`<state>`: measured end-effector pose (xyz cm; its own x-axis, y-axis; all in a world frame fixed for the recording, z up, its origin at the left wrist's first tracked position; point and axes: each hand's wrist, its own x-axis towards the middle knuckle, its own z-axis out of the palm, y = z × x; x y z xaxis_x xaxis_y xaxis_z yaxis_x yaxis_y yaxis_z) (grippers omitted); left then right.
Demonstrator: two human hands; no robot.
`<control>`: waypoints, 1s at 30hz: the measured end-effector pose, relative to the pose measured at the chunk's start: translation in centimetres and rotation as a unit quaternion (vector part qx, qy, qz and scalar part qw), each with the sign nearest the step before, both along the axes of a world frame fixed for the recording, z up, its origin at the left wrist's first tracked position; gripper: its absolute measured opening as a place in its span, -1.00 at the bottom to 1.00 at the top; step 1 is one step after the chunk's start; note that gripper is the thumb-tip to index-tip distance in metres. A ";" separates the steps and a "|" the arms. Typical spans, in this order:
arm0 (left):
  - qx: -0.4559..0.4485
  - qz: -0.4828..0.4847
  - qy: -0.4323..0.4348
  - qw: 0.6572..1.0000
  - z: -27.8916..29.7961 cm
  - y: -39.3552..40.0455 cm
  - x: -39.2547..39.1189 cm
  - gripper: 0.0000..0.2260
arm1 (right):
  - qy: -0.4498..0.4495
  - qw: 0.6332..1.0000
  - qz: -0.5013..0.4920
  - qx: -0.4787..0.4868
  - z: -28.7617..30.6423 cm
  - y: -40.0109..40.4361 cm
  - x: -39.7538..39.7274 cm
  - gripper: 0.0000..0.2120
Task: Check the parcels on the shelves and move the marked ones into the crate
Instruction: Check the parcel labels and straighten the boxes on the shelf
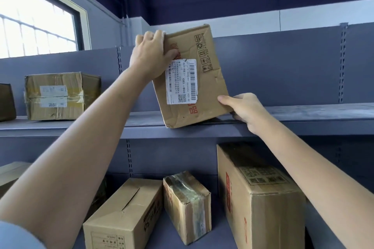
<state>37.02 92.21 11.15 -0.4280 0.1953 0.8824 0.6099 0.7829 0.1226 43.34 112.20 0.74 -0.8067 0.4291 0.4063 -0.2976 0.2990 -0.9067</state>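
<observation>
Cardboard parcel [192, 79] is held tilted on the upper shelf [303, 115], its lower edge resting near the shelf's front lip and its labelled face turned toward the camera. A white shipping label [181, 82] with barcodes and a QR code is fixed to that face; red printed characters are seen beside it. The left hand [149, 54] is curled over the parcel's upper left corner and grips it. The right hand [242, 109] grips the lower right corner, thumb laid along the parcel's edge. Whether the parcel bears a mark cannot be told.

Further left on the same shelf a taped box [58, 96] is seen standing, well apart from the held parcel. On the lower shelf [182, 246] three boxes are noted: a long carton [125, 214], a small taped box [187, 206] just beside it, and a large carton [261, 198] to the right.
</observation>
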 end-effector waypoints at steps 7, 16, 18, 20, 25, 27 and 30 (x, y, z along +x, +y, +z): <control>0.149 -0.005 -0.013 0.989 -2.2 -4.1 -0.9 -0.57 | 0.028 0.977 0.186 -0.101 -0.8 -3.9 -1.6 -0.86; 0.235 -0.095 -0.151 0.955 -7.7 -9.3 -3.5 -0.59 | 0.151 0.987 0.057 0.002 0.2 -9.1 -5.1 -0.47; 0.234 -0.114 -0.170 0.951 -8.7 -9.9 -4.5 -0.58 | 0.156 0.988 0.020 0.013 0.5 -9.7 -5.7 -0.50; 0.227 -0.127 -0.188 0.947 -9.2 -10.7 -5.7 -0.57 | 0.156 0.987 -0.007 0.024 0.6 -10.4 -6.3 -0.53; 0.187 -0.154 -0.218 0.945 -9.9 -12.7 -8.1 -0.52 | 0.150 0.986 -0.054 0.050 0.6 -12.0 -8.1 -0.56; 0.169 -0.163 -0.215 0.948 -10.1 -13.3 -9.0 -0.47 | 0.148 0.985 -0.069 0.050 0.5 -12.8 -8.7 -0.57; 0.162 -0.169 -0.220 0.947 -10.1 -13.8 -10.1 -0.47 | 0.141 0.985 -0.089 0.053 0.3 -13.9 -9.3 -0.56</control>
